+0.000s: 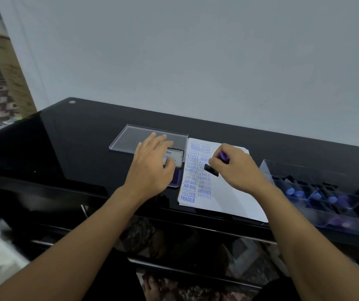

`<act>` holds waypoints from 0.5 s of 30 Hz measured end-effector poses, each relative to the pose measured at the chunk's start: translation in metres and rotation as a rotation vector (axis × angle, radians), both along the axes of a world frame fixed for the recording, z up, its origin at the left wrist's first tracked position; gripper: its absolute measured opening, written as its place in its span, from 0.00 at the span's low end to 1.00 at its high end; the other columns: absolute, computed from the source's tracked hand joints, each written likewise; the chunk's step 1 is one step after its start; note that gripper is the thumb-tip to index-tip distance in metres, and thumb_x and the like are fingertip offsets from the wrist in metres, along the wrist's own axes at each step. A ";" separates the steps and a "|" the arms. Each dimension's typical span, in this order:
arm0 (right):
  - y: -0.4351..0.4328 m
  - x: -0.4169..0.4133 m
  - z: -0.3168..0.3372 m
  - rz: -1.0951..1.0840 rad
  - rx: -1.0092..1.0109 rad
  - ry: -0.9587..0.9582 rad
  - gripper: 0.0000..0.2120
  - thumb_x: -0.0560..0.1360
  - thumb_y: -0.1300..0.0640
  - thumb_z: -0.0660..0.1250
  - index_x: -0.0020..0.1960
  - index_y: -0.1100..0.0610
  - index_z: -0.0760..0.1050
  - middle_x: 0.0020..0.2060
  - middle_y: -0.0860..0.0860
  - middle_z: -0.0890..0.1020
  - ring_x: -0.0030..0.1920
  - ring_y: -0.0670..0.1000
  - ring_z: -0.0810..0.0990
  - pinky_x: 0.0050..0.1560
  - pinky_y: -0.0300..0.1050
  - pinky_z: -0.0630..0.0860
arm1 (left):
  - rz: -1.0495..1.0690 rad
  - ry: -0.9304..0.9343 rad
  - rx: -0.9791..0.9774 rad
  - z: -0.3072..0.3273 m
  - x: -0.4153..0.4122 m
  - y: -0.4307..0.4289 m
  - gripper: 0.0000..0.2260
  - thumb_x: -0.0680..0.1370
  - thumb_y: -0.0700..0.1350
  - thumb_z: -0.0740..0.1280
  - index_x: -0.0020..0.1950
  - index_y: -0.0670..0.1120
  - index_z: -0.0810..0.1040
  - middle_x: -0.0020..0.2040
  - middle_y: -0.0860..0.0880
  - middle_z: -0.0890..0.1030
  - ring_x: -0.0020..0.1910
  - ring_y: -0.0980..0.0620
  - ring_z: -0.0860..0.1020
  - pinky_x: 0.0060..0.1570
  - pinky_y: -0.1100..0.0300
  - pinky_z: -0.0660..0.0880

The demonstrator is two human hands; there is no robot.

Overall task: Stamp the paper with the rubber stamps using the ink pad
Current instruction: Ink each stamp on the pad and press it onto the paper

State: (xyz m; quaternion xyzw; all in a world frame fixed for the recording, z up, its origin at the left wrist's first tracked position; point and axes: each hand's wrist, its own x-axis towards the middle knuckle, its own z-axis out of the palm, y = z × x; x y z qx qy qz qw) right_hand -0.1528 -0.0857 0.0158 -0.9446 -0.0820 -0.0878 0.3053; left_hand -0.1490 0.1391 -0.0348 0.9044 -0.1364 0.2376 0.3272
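Forearms reach in from the near edge over the black counter [65,148]. Left hand [152,168] lies spread, fingers straight, on the ink pad [174,157], prob. steadying it; the pad's open w/ purple showing at its near end. Right hand [237,172] pinches a rubber stamp [212,170] by its purple handle, black base tilted low over the paper [235,200]; can't tell if it touches. Paper lies just right of the pad. Its left part is already filled w/ two cols of blue prints (FRAGILE, AIR MAIL, SAMPLE, AMENDED), right half blank. Clear tray [283,168] at far right holds more stamps. Task looks well underway, w/ room left on the paper.
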 end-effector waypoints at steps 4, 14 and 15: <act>0.001 -0.003 0.002 -0.025 0.027 -0.010 0.06 0.79 0.52 0.65 0.48 0.55 0.74 0.40 0.49 0.78 0.41 0.51 0.76 0.39 0.43 0.72 | 0.008 -0.007 0.002 0.000 0.000 0.005 0.19 0.80 0.44 0.62 0.70 0.45 0.74 0.74 0.48 0.70 0.78 0.49 0.57 0.76 0.51 0.53; 0.020 0.011 0.004 0.011 0.028 -0.019 0.05 0.78 0.55 0.67 0.48 0.55 0.72 0.42 0.49 0.78 0.39 0.48 0.74 0.35 0.38 0.70 | 0.081 0.080 -0.001 -0.001 0.008 0.034 0.19 0.80 0.41 0.63 0.72 0.45 0.73 0.75 0.49 0.69 0.79 0.50 0.57 0.77 0.51 0.54; 0.025 0.014 0.004 0.027 0.033 -0.019 0.05 0.78 0.55 0.66 0.48 0.56 0.72 0.42 0.50 0.78 0.39 0.48 0.74 0.35 0.38 0.71 | 0.104 0.098 0.001 -0.001 0.009 0.039 0.20 0.80 0.41 0.63 0.72 0.45 0.72 0.76 0.49 0.68 0.79 0.50 0.57 0.77 0.51 0.53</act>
